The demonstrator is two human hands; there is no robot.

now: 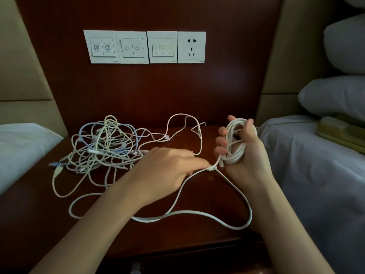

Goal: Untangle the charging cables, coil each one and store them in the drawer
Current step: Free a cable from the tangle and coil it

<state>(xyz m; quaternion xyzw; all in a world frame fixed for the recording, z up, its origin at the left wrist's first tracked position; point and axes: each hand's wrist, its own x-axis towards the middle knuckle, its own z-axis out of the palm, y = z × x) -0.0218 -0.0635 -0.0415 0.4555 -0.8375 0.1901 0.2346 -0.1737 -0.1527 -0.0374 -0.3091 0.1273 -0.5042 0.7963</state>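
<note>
Found a white round-cord charging cable, partly wound into a coil, held upright above the right end of the dark wooden table. Noted the right hand gripping that coil, fingers curled round its left side and thumb over the top. Noted the left hand low over the table, palm down, fingertips pinching the same cable just below and left of the coil, close to a small connector. Traced the unwound tail from that pinch point: down and toward the near table edge, round in a wide loop, then leftward along the front edge, so long axis running roughly left to right and lying nearer than both hands. Recorded a tangle of white, cream and pale-blue cables further left, touching the table, with a thin pink cable trailing from it toward the back. Judged step in hand: winding the first cable, task early, tangle barely opened. Judged next wrap as dependent on feeding the tail up and rightward to the coil; left hand nearer to the slack. Flagged risk of the tail's far end snagging under the tangle. Could not make out the drawer with any certainty.
</note>
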